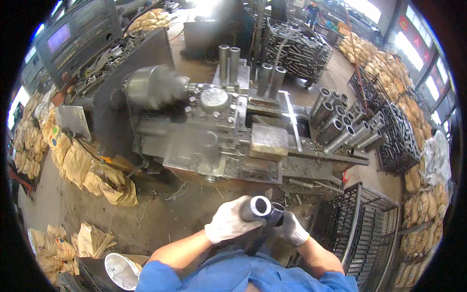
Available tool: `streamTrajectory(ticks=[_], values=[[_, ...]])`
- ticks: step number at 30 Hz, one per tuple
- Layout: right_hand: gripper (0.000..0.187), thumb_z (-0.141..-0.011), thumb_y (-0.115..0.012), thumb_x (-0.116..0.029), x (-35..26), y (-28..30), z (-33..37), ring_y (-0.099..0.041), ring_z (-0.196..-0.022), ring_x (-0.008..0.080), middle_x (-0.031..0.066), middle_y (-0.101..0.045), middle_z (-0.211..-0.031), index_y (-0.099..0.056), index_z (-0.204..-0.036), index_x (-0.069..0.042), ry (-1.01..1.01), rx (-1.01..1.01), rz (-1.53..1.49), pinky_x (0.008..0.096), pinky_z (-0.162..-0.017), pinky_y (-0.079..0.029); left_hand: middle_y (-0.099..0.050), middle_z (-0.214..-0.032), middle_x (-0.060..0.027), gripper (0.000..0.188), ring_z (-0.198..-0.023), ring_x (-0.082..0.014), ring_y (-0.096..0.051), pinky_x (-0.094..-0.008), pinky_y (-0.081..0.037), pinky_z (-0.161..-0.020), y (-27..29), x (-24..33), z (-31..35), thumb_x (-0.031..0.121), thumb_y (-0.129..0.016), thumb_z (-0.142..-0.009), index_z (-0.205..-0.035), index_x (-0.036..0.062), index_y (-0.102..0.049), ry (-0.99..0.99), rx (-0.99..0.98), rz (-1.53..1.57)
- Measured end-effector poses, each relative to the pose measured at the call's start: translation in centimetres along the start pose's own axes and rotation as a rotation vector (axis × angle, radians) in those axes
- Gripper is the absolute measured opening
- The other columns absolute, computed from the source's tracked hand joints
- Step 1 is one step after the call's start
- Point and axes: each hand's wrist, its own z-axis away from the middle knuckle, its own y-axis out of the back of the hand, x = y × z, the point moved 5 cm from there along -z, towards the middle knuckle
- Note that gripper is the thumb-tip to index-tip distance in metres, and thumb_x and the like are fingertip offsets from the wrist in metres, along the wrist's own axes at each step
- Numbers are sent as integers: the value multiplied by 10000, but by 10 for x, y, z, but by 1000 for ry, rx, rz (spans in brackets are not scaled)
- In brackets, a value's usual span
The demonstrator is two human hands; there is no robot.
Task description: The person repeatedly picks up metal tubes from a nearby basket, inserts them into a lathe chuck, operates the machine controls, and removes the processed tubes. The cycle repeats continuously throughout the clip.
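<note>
Metal is gleaming at the frame's lower centre: the left hand (227, 221) is wrapping a bright-rimmed tube (248, 210), the right hand (293, 229) is holding a darker tube (273, 220). Both are probably weighing heavy, feeling stiff and slick, needing full-palm grips.

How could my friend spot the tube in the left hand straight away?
Find the big metal lathe, then look below it to the person's left hand, in a pale glove. It holds a dark tube, open end up. That end has a thick, bright silver ring, while the neighbouring tube in the right hand has a thinner, darker rim.
</note>
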Motion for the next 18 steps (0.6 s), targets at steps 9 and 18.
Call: streamTrajectory(ticks=[9, 18], values=[[425, -761, -866, -121, -242, 84, -192, -751, -933, 194, 98, -783, -1019, -719, -1155, -64, 634, 482, 104, 350, -870, -588, -737, -928, -85, 313, -756, -175, -710, -332, -601, -701, 224, -116, -34, 10, -825, -808, -1092, 10, -693, 41, 842, 457], [654, -720, -886, -383, -256, 113, -539, -736, -1079, 405, 248, -759, -1136, -671, -1209, -4, 541, 692, 553, 470, -953, -585, -785, -951, -71, 314, -896, -156, -734, -326, -587, -844, 231, -176, -119, 23, -833, -751, -1031, 46, -694, 159, 526, 212]])
